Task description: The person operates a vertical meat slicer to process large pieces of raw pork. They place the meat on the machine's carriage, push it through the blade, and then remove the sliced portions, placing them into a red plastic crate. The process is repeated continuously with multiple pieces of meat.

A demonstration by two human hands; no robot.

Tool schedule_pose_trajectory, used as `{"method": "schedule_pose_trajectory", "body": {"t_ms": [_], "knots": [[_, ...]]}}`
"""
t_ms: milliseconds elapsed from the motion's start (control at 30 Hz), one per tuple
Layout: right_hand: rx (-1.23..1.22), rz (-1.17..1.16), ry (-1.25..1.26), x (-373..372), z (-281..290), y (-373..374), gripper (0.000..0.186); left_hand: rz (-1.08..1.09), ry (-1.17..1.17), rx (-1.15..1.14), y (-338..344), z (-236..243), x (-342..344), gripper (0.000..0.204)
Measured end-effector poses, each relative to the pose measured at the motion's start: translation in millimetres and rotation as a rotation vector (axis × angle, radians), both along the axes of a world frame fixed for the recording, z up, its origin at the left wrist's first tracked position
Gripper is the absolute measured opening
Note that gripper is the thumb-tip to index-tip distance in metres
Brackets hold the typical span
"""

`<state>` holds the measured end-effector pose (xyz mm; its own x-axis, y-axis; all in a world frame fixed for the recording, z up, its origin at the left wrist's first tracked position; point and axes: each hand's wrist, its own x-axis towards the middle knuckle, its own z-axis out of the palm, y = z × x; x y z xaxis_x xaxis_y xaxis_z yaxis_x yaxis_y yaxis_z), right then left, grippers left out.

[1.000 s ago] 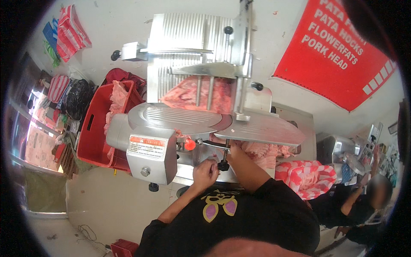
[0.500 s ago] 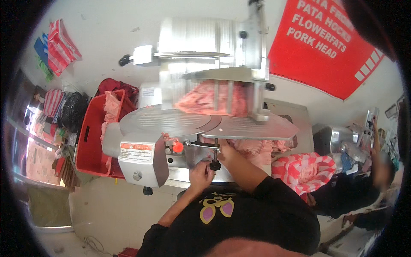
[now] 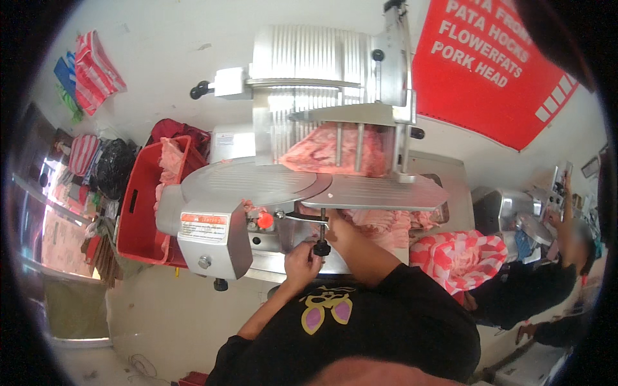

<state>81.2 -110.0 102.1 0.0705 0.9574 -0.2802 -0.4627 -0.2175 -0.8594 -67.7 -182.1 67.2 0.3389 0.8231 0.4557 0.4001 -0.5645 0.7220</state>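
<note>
A metal meat slicer (image 3: 235,183) stands before me. In its ridged carriage (image 3: 302,58), a slab of pink, fatty meat (image 3: 322,151) rests against the round blade, under the pusher plate (image 3: 347,114). My left hand (image 3: 301,265) is closed at the machine's near edge, beside a black knob (image 3: 322,248) on a threaded rod; whether anything is in its fingers is hidden. My right hand (image 3: 336,223) reaches beneath the slicer's front plate (image 3: 386,193), its fingers out of sight. Close to it, thin pale-pink meat slices (image 3: 383,225) lie piled behind the blade.
On the left stands a red crate (image 3: 132,222) with meat hanging at its rim. A red-and-white checked bag (image 3: 457,257) is at my right, near a co-worker in a dark sleeve (image 3: 531,286). A second metal machine (image 3: 505,207) stands farther right.
The carriage has slid slightly to the right, carrying the slab and pusher plate along the blade. Both my hands stay in nearly the same place.
</note>
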Motion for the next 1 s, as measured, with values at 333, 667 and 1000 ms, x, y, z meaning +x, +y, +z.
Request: {"method": "schedule_pose_trajectory", "body": {"t_ms": [333,667,1000], "knots": [[0.015,0.014,0.072,-1.3,-4.1,1.8,0.022,0.020,-0.006,0.071,-0.2,-7.0,0.9,0.012],[0.027,0.005,0.135,-2.0,-6.5,5.0,0.021,0.036,0.008,0.053,-0.6,-5.1,0.5,0.016],[0.023,-0.015,0.208,0.3,-10.9,4.4,0.021,0.007,0.030,0.082,-0.4,-8.2,-0.8,0.022]]}}
